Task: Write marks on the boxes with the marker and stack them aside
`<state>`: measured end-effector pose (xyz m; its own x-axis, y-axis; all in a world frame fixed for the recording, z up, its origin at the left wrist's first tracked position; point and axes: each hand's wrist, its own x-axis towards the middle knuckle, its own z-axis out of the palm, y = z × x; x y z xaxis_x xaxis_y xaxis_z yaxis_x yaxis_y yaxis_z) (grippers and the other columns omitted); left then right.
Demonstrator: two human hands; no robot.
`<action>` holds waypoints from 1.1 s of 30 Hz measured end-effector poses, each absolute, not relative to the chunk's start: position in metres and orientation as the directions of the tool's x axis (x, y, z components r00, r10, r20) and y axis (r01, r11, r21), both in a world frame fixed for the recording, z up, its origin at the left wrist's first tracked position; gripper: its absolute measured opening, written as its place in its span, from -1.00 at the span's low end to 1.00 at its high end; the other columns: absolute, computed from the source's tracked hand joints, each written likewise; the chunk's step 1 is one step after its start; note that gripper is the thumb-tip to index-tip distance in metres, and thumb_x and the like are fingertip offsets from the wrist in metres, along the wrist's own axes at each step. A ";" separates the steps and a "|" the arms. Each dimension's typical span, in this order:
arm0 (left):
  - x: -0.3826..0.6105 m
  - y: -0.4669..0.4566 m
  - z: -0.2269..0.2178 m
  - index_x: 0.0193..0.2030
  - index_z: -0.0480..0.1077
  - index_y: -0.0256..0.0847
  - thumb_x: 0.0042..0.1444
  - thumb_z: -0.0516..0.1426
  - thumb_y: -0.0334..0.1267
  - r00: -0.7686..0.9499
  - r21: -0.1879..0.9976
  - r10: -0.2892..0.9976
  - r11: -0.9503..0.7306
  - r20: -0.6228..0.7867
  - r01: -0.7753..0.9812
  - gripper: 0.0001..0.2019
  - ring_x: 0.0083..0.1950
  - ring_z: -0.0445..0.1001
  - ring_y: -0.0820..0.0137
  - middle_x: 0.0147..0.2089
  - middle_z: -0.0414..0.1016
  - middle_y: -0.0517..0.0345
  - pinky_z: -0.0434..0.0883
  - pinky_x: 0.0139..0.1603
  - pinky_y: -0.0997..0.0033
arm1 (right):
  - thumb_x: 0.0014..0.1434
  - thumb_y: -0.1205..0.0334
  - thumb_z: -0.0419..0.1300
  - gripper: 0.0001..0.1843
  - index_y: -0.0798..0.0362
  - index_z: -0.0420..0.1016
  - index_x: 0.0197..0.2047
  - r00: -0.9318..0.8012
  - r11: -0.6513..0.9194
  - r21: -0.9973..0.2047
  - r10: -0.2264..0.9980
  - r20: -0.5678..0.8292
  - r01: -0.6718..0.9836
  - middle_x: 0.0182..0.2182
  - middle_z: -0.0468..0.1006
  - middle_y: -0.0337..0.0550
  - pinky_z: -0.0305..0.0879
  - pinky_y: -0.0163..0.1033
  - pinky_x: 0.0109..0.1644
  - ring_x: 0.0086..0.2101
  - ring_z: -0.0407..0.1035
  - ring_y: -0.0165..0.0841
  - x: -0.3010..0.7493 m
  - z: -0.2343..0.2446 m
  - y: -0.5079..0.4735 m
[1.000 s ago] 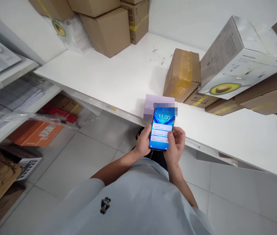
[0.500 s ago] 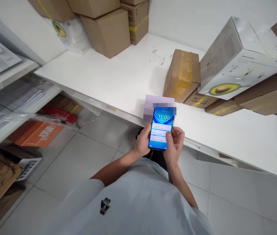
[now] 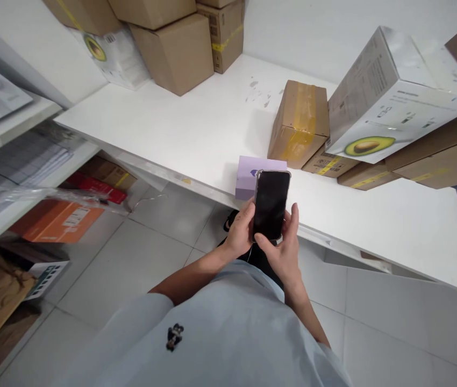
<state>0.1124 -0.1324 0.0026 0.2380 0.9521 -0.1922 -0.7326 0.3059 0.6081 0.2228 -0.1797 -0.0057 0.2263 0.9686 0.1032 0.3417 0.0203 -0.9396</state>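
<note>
A smartphone (image 3: 271, 205) with a dark screen and a clear case is held upright between my two hands, in front of my body. My left hand (image 3: 241, 230) grips its left edge, with the thumb along the side. My right hand (image 3: 286, 248) has its thumb at the lower left of the screen and its fingers at the right edge, partly hidden behind the phone. Just beyond the phone, a small purple box (image 3: 246, 177) sits at the front edge of the white table (image 3: 196, 129); the phone covers part of it.
A taped brown carton (image 3: 299, 124) and a white box with an avocado picture (image 3: 398, 102) stand at the right of the table. Stacked cartons (image 3: 176, 54) are at the back left. On the left, shelves hold an orange box (image 3: 61, 220) and other packages.
The phone's lit screen has gone dark. My right thumb has moved down and left from the screen's right side, and my right fingers have straightened somewhat.
</note>
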 end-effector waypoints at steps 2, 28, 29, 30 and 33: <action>0.116 -0.136 0.005 0.08 0.55 -0.04 0.18 0.26 0.03 0.295 0.608 0.938 0.345 -0.184 -0.716 -0.62 0.35 0.42 0.15 0.14 0.61 0.12 0.35 0.38 0.11 | -0.03 -0.11 0.46 0.30 -0.09 -0.28 0.53 0.217 -0.002 -0.906 0.971 0.099 0.423 0.33 0.27 0.19 0.31 0.20 0.26 0.24 0.32 -0.05 0.227 -0.007 -0.182; 0.054 -0.074 -0.066 0.16 0.48 -0.08 0.24 0.14 0.17 -0.187 0.993 0.982 0.053 -0.033 0.101 -0.50 0.04 0.47 0.23 0.11 0.48 -0.08 0.41 0.10 0.22 | 0.00 -0.04 0.26 0.09 0.24 -0.01 0.49 0.526 -0.477 -0.328 0.847 0.075 0.815 0.17 0.41 0.38 0.25 0.27 0.16 0.09 0.29 0.18 0.354 -0.043 -0.124; 0.053 -0.074 -0.068 0.14 0.51 -0.07 0.23 0.15 0.16 -0.176 0.996 0.983 0.068 -0.056 0.064 -0.52 0.07 0.47 0.22 0.11 0.51 -0.05 0.40 0.12 0.23 | 0.01 -0.04 0.26 0.06 0.28 0.03 0.47 0.512 -0.461 -0.326 0.855 0.088 0.825 0.15 0.43 0.39 0.22 0.28 0.18 0.08 0.29 0.18 0.357 -0.046 -0.122; 0.053 -0.073 -0.070 0.12 0.52 -0.06 0.22 0.16 0.15 -0.165 0.996 0.983 0.084 -0.078 0.031 -0.54 0.10 0.48 0.21 0.11 0.53 -0.03 0.40 0.13 0.23 | 0.03 -0.05 0.25 0.03 0.31 0.07 0.44 0.499 -0.448 -0.324 0.862 0.092 0.834 0.14 0.44 0.41 0.19 0.30 0.20 0.09 0.29 0.18 0.359 -0.049 -0.121; 0.054 -0.070 -0.076 0.07 0.56 -0.05 0.21 0.15 0.18 -0.130 0.986 0.979 0.153 -0.159 -0.061 -0.54 0.10 0.50 0.18 0.04 0.58 -0.02 0.44 0.07 0.24 | 0.14 -0.10 0.19 -0.12 0.30 0.21 0.37 0.491 -0.423 -0.351 0.861 0.132 0.836 0.22 0.36 0.47 0.14 0.34 0.25 0.17 0.23 0.19 0.358 -0.051 -0.121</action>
